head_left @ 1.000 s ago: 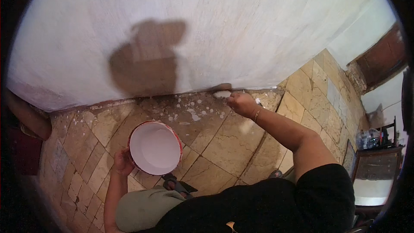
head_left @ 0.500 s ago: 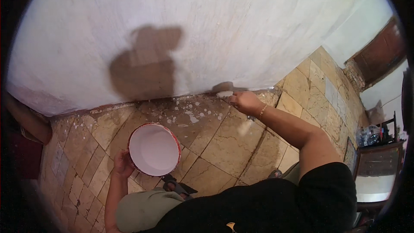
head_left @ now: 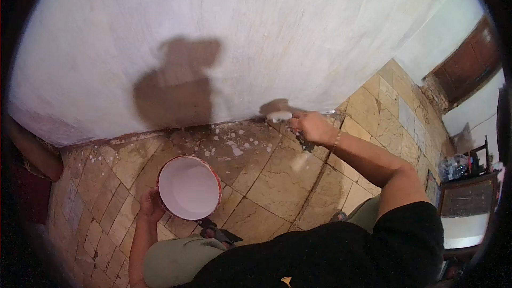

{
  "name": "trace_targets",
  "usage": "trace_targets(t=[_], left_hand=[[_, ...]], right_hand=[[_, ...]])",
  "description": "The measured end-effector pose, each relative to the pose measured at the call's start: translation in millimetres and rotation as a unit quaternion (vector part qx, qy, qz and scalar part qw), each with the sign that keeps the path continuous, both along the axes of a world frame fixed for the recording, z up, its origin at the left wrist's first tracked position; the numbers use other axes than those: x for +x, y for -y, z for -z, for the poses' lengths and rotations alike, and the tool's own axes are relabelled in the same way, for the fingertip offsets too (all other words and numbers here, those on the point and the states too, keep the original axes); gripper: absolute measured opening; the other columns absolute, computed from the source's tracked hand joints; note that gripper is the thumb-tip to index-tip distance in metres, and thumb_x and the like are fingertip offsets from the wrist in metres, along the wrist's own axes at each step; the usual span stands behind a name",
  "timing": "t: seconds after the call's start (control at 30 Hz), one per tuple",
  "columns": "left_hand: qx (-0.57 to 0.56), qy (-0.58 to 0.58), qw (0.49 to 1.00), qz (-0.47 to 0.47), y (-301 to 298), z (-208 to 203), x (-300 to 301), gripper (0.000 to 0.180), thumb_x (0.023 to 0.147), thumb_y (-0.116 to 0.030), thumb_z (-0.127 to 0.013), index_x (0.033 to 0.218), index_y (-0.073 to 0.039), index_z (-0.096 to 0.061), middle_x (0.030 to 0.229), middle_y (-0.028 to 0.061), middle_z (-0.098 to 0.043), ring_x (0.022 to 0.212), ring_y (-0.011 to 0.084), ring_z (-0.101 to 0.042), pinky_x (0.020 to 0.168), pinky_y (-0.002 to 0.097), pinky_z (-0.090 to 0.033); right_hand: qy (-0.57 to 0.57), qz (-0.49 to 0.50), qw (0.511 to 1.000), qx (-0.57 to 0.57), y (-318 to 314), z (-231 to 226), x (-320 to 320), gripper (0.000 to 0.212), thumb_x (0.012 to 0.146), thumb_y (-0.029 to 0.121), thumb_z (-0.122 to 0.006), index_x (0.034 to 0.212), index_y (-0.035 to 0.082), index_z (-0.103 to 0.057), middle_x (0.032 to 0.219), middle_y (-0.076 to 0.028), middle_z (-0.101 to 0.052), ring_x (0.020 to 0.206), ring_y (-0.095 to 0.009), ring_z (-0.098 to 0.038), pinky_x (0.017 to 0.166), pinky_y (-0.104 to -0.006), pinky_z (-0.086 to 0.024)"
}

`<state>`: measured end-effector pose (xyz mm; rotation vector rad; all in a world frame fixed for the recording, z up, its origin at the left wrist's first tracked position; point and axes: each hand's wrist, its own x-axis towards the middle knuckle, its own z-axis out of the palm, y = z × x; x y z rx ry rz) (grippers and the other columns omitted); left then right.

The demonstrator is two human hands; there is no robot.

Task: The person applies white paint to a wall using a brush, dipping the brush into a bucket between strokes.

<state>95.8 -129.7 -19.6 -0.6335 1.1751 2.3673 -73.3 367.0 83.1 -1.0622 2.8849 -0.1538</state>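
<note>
My left hand [head_left: 152, 206] grips the side of a round bucket [head_left: 216, 202] with a red-smeared rim and white inside; white paint seems to lie in it. The bucket tilts toward me, over the tiles in front of my knee. Low by the wall [head_left: 298, 37], my right hand [head_left: 316, 127] is closed round a paintbrush [head_left: 279, 117] whose white-coated end points left. A dark part shows below the fingers. The brush's shadow falls on the wall base beside it; whether the bristles touch the wall I cannot tell.
White paint spots [head_left: 234, 144] dot the tiled floor [head_left: 277, 181] along the wall's foot. A wooden piece [head_left: 37, 152] stands at far left. To the right are a brown door [head_left: 466, 66], a clear plastic bottle [head_left: 453, 166] and a small cabinet [head_left: 466, 208].
My right hand has shifted slightly right and nearer to me with the brush, and its shadow shows larger on the wall. The bucket remains in my left hand, nearly in place.
</note>
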Motion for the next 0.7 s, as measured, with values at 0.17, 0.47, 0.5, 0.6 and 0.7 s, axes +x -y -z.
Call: trace_targets(t=[0.17,0.47,0.5,0.6,0.7], left_hand=[[0.057,-0.063,0.996,0.034,16.0,32.9,2.0,0.060,0.078,-0.043,-0.052,0.124,-0.004,-0.051,0.119,0.0133,-0.057,0.110,0.0280,-0.054,0.093,0.0439,-0.044],[0.036,-0.009,0.999,-0.028,11.6,23.8,8.7,0.051,0.080,-0.038,-0.049,0.112,0.001,-0.057,0.109,0.0137,-0.062,0.100,0.0267,-0.059,0.088,0.0407,-0.046],[0.063,-0.017,0.997,-0.028,15.4,27.0,11.4,0.048,0.080,-0.036,-0.048,0.109,0.000,-0.058,0.106,0.0133,-0.063,0.097,0.0266,-0.060,0.086,0.0404,-0.047],[0.053,-0.044,0.998,0.006,25.5,43.7,11.6,0.064,0.075,-0.049,-0.054,0.117,-0.001,-0.054,0.112,0.0147,-0.059,0.099,0.0274,-0.059,0.084,0.0422,-0.048],[0.019,-0.058,0.998,0.032,10.4,31.1,1.3,0.083,0.071,-0.063,-0.060,0.126,-0.001,-0.049,0.120,0.0161,-0.056,0.101,0.0284,-0.059,0.082,0.0451,-0.049]], right_hand=[[0.019,0.053,0.998,0.042,-12.1,16.3,-23.0,0.017,0.071,0.011,-0.058,0.088,0.008,-0.058,0.089,-0.012,-0.060,0.077,-0.035,-0.060,0.065,-0.0435,-0.049],[-0.211,-0.073,0.973,-0.058,57.0,-120.9,49.3,0.024,0.073,0.014,-0.064,0.097,0.011,-0.060,0.076,-0.006,-0.054,0.063,-0.023,-0.057,0.054,-0.0363,-0.048],[-0.208,-0.097,0.971,-0.060,62.4,-111.2,51.3,0.026,0.073,0.014,-0.064,0.098,0.011,-0.060,0.075,-0.006,-0.052,0.061,-0.021,-0.057,0.052,-0.0359,-0.047],[-0.116,-0.118,0.983,-0.076,74.5,-50.8,39.8,0.023,0.076,0.014,-0.059,0.098,0.009,-0.057,0.080,-0.009,-0.053,0.062,-0.026,-0.058,0.052,-0.0385,-0.047],[-0.029,-0.089,0.995,-0.041,75.9,29.9,14.7,0.015,0.079,0.018,-0.056,0.092,0.009,-0.055,0.083,-0.012,-0.057,0.069,-0.033,-0.060,0.056,-0.0429,-0.048]])
